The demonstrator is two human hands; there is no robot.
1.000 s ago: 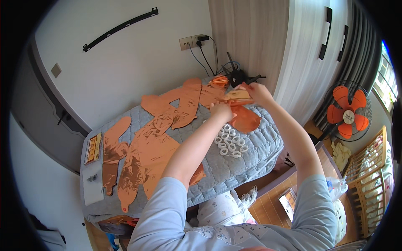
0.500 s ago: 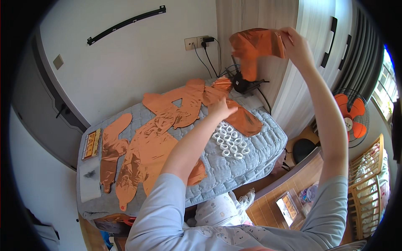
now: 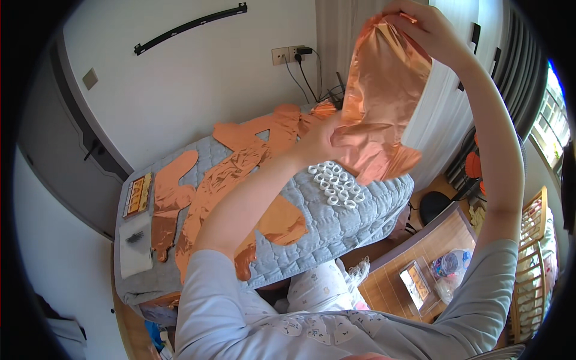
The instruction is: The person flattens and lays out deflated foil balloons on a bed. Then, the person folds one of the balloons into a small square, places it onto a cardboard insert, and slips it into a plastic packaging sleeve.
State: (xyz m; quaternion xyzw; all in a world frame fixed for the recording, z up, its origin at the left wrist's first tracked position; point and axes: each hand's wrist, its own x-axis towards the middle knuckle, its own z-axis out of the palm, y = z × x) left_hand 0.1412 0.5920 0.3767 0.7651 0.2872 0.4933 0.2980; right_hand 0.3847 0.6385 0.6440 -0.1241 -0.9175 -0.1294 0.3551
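A copper foil piece (image 3: 390,90) held high above the bed (image 3: 384,195)

From where I stand, the person has the foil up in front of the pale wardrobe (image 3: 447,102), its top edge bunched in the right hand (image 3: 427,30). That grip is closed, fingers and thumb gathered on the rim, and the rest hangs down from it. The left hand (image 3: 319,145) is lower, at the left edge of the foil, beside a crosswise fold. Its fingertips are partly hidden, so I cannot tell whether they pinch the foil or merely steady it.

Below the fold the foil flares into crumpled lobes. They hang near the loose cluster of white rings (image 3: 337,185) on the quilt; whether the lowest tip touches anything, I cannot tell. More copper foil shapes (image 3: 228,174) lie spread across the bed, farther left, some partly behind the left arm.

To handle it well, I would keep the upper pinch light and close to the rim, since thin foil probably creases easily. With 2 hands on it, the tension should stay gentle and even, the fold eased apart from its edge with soft finger pads, never nails. Keeping the lobes clear of the rings would avoid scattering them.
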